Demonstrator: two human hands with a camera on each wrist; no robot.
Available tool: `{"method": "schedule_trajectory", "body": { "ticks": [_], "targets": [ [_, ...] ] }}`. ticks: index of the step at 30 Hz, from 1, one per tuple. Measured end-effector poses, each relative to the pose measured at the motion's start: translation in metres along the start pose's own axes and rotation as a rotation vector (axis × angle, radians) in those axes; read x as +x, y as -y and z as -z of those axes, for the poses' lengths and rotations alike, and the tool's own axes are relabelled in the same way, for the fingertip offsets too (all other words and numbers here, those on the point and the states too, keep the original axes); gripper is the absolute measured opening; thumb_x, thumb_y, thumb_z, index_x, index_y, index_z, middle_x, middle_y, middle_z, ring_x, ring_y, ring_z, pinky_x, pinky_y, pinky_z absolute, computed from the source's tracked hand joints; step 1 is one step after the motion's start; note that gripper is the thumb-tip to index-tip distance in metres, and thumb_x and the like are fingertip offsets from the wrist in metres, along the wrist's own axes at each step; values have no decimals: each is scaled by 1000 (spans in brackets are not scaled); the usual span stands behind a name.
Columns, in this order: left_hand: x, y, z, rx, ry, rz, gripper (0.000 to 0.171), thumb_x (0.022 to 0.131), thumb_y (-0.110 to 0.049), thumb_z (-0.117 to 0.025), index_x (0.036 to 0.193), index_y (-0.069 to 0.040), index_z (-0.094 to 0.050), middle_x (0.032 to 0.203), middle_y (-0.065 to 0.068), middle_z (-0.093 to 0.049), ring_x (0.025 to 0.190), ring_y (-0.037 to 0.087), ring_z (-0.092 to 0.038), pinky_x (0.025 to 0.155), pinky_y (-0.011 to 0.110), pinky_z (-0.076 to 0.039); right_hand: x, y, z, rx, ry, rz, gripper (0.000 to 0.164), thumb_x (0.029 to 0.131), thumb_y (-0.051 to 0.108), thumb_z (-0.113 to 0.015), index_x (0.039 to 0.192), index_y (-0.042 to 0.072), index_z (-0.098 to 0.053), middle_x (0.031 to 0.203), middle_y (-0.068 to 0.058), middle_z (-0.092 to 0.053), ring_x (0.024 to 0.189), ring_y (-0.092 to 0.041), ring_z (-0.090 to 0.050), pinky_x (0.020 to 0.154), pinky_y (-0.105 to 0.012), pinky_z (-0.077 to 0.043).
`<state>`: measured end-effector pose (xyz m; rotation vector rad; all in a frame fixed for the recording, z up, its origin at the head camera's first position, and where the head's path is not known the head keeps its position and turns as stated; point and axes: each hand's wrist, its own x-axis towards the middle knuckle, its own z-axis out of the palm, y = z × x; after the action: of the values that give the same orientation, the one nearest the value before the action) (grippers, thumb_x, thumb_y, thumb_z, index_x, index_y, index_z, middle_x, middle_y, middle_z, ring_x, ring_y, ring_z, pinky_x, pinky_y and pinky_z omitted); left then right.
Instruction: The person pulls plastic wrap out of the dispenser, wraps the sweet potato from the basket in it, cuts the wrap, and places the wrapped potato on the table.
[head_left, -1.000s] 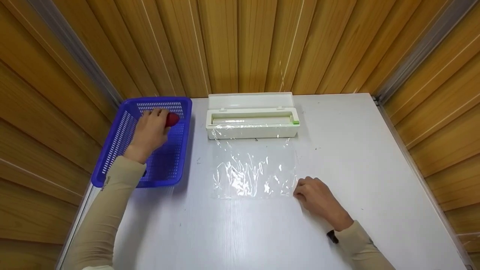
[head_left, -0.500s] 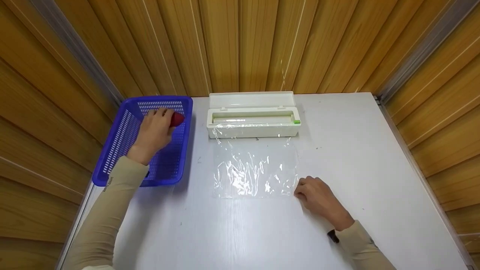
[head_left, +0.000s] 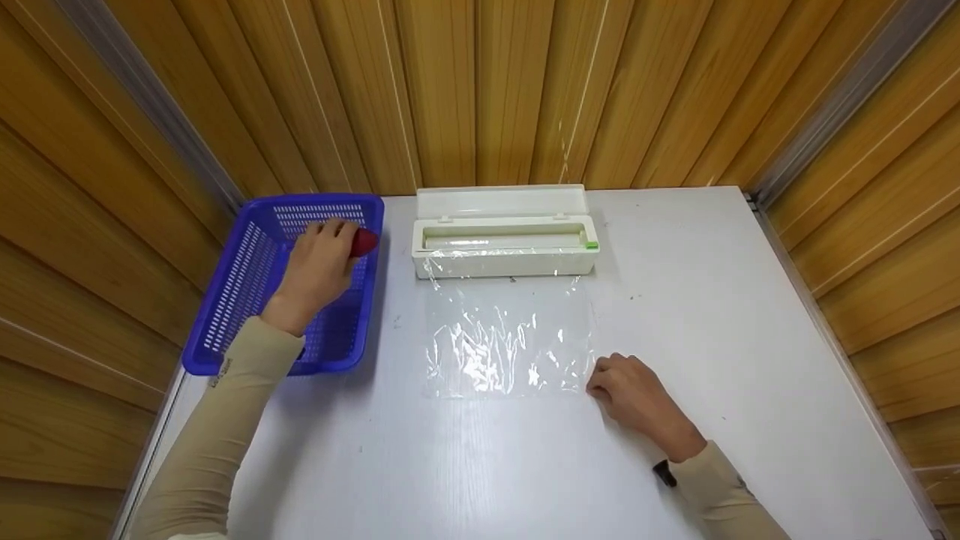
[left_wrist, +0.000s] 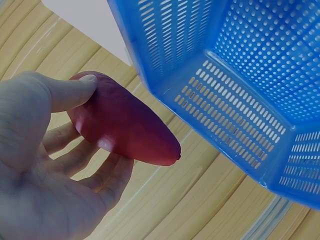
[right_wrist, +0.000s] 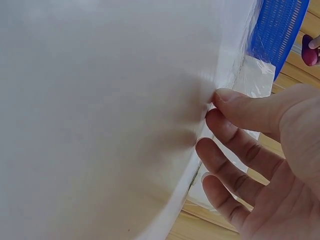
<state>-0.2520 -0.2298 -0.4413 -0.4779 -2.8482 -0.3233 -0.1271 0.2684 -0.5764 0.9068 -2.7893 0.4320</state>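
My left hand (head_left: 319, 262) grips a dark red, smooth, tapered sweet potato (head_left: 364, 242), raised over the blue basket's right part in the head view. In the left wrist view the thumb lies on top of the sweet potato (left_wrist: 125, 120) and the fingers curl beneath it. A clear sheet of plastic wrap (head_left: 510, 337) lies across the white table, drawn from a white wrap dispenser (head_left: 506, 262) with its lid up. At the sheet's near right corner, my right hand (head_left: 634, 397) pinches the film's edge between thumb and forefinger.
The blue perforated basket (head_left: 196, 352) stands at the table's left side; its inside is partly hidden by the left arm. A green slider (head_left: 592, 245) sits at the dispenser's right end. Wood-patterned walls (head_left: 502, 97) enclose the back and sides of the white table (head_left: 720, 300).
My left hand, with the sweet potato in it, has shifted right towards the basket's right rim. The right hand and the plastic wrap have stayed put.
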Motion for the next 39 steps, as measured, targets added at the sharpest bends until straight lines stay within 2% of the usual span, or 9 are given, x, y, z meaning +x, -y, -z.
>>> {"method": "schedule_trajectory", "body": {
  "ticks": [5, 11, 26, 39],
  "targets": [
    [-2, -2, -2, 14, -4, -9, 48, 94, -3, -77, 138, 6, -59, 134, 32, -64, 115, 54, -62, 101, 67, -54, 0, 0, 0, -2, -7, 4, 17, 80, -1, -89, 80, 15, -82, 82, 5, -69, 74, -17, -60, 67, -31, -47],
    [-2, -7, -3, 2, 20, -5, 53, 95, -6, -77, 143, 5, -57, 138, 31, -63, 121, 53, -60, 105, 67, -52, 0, 0, 0, -6, -24, 5, 19, 78, -2, -90, 80, 15, -82, 81, 6, -70, 73, -17, -60, 66, -30, -46],
    [-1, -24, -2, 7, 58, 11, 56, 97, -10, -77, 147, 2, -56, 143, 29, -61, 127, 51, -58, 110, 66, -49, 0, -1, 0, -9, 16, -21, 15, 82, 2, -89, 83, 16, -83, 85, 4, -72, 77, -17, -62, 69, -32, -48],
    [0, -33, -3, 47, 16, -42, 54, 94, -10, -80, 143, 2, -59, 139, 27, -65, 121, 50, -62, 106, 63, -53, 1, -1, 1, -4, 1, 3, 19, 81, -2, -87, 78, 16, -82, 81, 4, -70, 73, -17, -61, 66, -30, -47]
  ]
}}
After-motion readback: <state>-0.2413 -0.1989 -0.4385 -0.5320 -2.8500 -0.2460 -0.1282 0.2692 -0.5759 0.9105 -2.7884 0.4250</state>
